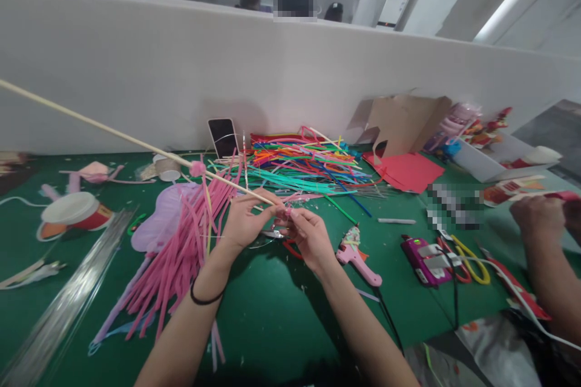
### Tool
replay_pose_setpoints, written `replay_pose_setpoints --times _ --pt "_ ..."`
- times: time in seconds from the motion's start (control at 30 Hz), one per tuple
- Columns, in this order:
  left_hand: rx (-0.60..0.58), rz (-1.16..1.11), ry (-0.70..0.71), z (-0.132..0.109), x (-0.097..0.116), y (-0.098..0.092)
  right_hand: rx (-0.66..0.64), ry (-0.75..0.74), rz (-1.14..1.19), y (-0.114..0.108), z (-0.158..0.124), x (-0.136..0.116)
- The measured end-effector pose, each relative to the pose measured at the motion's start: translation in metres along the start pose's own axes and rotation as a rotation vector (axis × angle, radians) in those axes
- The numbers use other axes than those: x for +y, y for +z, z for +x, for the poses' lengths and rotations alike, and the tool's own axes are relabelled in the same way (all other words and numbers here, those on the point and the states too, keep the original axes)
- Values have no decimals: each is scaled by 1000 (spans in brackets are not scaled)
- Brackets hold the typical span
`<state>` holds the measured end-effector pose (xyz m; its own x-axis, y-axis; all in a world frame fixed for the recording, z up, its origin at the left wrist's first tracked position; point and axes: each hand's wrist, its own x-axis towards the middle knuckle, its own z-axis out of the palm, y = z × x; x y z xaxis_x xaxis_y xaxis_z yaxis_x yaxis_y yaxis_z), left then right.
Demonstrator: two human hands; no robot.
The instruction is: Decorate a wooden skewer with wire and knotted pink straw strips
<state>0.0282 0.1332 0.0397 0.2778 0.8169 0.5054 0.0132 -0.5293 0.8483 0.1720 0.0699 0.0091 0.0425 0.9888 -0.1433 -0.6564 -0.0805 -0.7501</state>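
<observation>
Near the middle of the view, my left hand [247, 217] is closed round the end of a long pale stick [113, 131], which slants up to the left edge. A pink fuzzy knot [197, 169] sits partway along the stick. My right hand [309, 233] pinches a small pink piece [287, 212] at the stick's end, touching my left fingertips. Scissors with red handles [293, 248] lie partly hidden beneath my hands. Left of my left hand spreads a bundle of pink pipe cleaners [167, 272].
Multicoloured pipe cleaners [308, 163] lie behind my hands. To the right are a pink glue gun [361, 260], red sheets [411, 172], a purple device [420, 260] and another person's hand [538, 221]. Thin wires [72, 302] and a paper cup [75, 211] lie left.
</observation>
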Motion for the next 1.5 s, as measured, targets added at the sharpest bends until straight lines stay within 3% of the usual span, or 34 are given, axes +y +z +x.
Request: replay_pose_setpoints --times 0.83,1.13,1.5 --pt "-9 -1 18 0 -3 -5 2 -15 4 10 -1 -3" --pt "65 -360 -53 0 -3 -8 -78 -32 -57 32 -13 -23" --pt "53 -440 -28 0 -1 -11 -115 -33 -51 37 -12 -23"
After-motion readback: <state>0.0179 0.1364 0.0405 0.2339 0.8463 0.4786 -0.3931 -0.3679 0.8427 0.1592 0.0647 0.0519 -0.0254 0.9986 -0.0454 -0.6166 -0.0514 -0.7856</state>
